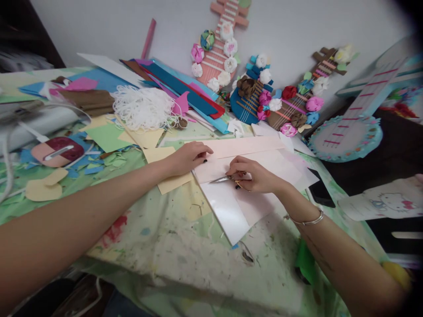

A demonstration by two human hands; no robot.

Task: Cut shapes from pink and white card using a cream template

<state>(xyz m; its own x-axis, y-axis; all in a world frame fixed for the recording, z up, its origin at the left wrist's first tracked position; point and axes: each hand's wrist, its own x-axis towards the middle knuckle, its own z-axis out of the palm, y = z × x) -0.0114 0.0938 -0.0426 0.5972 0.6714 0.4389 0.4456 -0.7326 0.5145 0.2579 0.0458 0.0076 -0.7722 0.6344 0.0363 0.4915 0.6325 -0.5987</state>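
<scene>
My right hand (253, 175) is closed round a pair of scissors (222, 179), whose blades point left into the edge of a pale pink paper sheet (264, 152). My left hand (190, 156) lies on the left end of that same pink paper, fingers pressed down on it. A silver bracelet (306, 221) circles my right wrist. Under the pink paper lies a glossy white sheet (226, 215).
Paper guitar models with paper flowers (218, 53) (254, 97) (297, 105) lean on the wall behind. A big light-blue guitar (350, 132) lies at right. White string tangle (145, 108), coloured paper sheets (185, 90) and scraps (109, 136) cover the left. A dark phone (320, 191) sits by my right wrist.
</scene>
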